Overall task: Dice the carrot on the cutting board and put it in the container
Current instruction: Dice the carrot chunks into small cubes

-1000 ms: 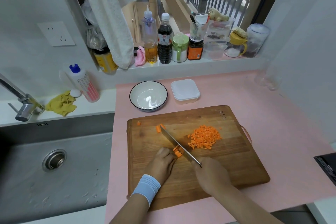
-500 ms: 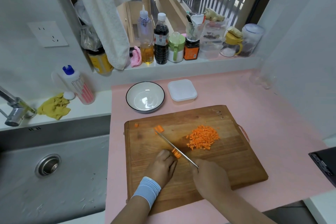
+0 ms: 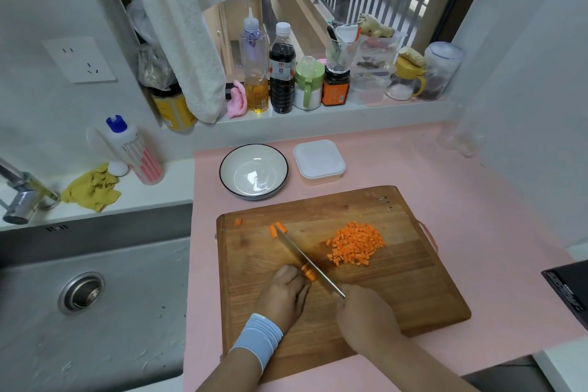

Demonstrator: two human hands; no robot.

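Now our left hand [image 3: 286, 293] pins the carrot strips [image 3: 308, 272] with curled fingers at the cutting board's [image 3: 397, 289] front left, against the knife [image 3: 300, 254] blade. Our right hand [image 3: 366, 318], just beside, grips the handle. The diced carrot [image 3: 356, 243] lies heaped right of the blade, and the lidded container [image 3: 319, 161] stands behind the board.

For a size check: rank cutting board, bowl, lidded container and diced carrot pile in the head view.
1. cutting board
2. bowl
3. diced carrot pile and lidded container: too alike to rank.
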